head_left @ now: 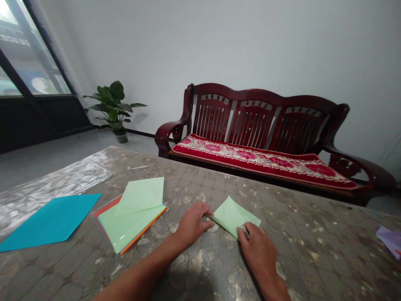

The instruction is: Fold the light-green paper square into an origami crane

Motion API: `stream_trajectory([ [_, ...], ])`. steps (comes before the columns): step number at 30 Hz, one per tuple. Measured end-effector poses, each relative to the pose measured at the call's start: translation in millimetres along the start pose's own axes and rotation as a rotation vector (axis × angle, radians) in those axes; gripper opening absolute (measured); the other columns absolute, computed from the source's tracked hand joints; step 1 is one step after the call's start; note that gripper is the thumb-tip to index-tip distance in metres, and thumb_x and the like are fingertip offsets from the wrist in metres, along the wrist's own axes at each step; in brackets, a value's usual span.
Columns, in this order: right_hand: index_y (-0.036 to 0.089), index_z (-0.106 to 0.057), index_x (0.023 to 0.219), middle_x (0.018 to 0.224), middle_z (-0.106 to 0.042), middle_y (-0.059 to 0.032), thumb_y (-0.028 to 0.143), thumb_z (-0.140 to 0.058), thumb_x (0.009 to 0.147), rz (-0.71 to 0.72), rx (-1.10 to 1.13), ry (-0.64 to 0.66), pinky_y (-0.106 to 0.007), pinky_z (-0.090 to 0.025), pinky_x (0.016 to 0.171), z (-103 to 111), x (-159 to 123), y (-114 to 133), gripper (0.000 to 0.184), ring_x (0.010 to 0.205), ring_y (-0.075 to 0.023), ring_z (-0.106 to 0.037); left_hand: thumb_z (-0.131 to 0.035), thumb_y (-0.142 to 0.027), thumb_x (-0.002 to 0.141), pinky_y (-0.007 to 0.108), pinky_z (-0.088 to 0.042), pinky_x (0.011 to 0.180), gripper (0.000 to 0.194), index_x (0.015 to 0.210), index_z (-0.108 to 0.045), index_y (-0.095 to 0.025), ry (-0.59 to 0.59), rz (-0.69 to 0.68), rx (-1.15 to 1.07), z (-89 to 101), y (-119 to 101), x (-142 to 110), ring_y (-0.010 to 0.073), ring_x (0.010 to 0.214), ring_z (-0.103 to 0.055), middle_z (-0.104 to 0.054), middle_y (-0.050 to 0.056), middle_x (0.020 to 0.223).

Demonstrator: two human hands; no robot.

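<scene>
A light green sheet of paper [233,215], folded over, lies on the table in front of me. My left hand [194,223] is at its left corner, with the thumb and curled fingers close around the tip. At the near right edge, my right hand [258,246] grips the paper between thumb and bent fingers. To the left lies a stack of coloured paper [131,230] in a clear sleeve, light green uppermost with orange and red edges showing. Resting on that stack is a loose light green sheet [144,193].
A blue-green sheet [53,221] lies at the far left of the patterned table [297,238]. A purple paper piece [389,240] is near the right edge. Beyond the table stand a dark red wooden bench [250,96] and a potted plant [114,106].
</scene>
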State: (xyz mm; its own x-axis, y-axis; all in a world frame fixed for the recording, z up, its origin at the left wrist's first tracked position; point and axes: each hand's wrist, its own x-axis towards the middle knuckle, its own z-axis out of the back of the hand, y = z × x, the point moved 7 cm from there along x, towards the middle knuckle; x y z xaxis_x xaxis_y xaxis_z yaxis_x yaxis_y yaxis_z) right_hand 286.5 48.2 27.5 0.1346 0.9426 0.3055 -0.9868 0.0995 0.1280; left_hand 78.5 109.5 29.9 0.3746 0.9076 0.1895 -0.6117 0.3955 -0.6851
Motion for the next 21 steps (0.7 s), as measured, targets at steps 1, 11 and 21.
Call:
stream_trajectory([
  [1,0.024,-0.062,0.075,0.075,-0.065,-0.0026,0.037,-0.052,0.091,0.008,0.002,-0.011,-0.029,-0.028,0.063,0,0,0,0.023,0.074,-0.0194,-0.057,-0.065,-0.018,0.080,0.030,-0.045,0.089,0.008,0.087,-0.067,-0.021,-0.005,-0.003,0.000,0.3,-2,-1,0.0204,0.099,-0.059,-0.065,0.003,0.101],
  [11,0.023,-0.060,0.075,0.071,-0.060,-0.0024,0.028,-0.047,0.097,0.403,0.109,-0.138,-0.031,-0.030,0.072,20,-18,40,0.026,0.072,-0.0193,-0.052,-0.048,-0.008,0.087,0.029,-0.044,0.083,0.024,0.089,-0.067,-0.022,-0.011,-0.020,0.246,-4.5,-1,7,0.0191,0.092,-0.056,-0.061,0.005,0.094],
  [21,0.023,-0.059,0.076,0.072,-0.062,-0.0013,0.029,-0.045,0.098,0.330,0.178,-0.077,-0.029,-0.029,0.071,7,-17,38,0.026,0.072,-0.0189,-0.055,-0.050,-0.014,0.090,0.025,-0.047,0.082,0.021,0.084,-0.069,-0.020,0.079,-0.054,0.134,0.1,7,1,0.0169,0.089,-0.061,-0.063,0.004,0.093],
])
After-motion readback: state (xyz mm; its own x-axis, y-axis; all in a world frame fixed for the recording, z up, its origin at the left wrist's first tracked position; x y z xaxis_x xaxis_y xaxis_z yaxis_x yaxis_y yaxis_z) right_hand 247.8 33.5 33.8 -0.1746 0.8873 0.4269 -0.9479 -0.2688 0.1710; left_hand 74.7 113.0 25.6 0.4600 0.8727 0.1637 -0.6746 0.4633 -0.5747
